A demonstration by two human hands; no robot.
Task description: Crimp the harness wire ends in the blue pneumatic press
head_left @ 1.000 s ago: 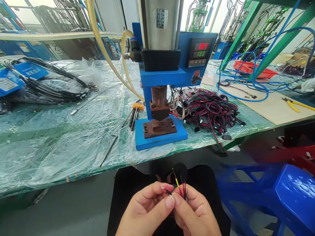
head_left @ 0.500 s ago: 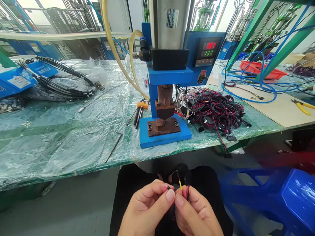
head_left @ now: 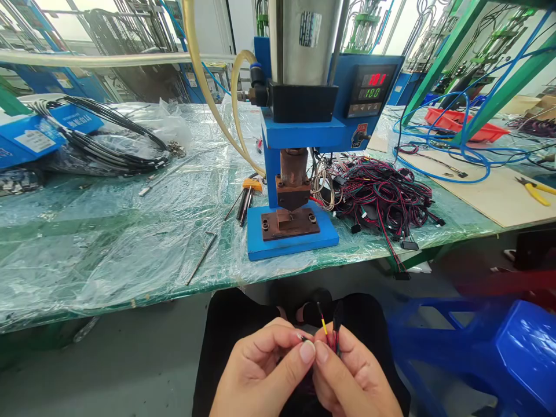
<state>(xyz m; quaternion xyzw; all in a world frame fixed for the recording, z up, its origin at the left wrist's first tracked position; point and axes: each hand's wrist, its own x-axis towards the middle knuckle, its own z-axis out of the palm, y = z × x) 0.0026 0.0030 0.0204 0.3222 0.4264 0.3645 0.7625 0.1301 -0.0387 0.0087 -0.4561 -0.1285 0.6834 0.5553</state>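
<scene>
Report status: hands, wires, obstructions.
Left hand pinching dark wire tip. Right hand holding wires, one yellow-banded. Blue press ahead on bench, apart from hands. Nothing covering hands.

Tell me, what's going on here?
A seated person holds wires with both hands: the left hand pinches a wire end, the right hand grips several more, one with a yellow band. They are held in front of the table, apart from the press standing on it. Beside the press lies a tangled heap.
</scene>
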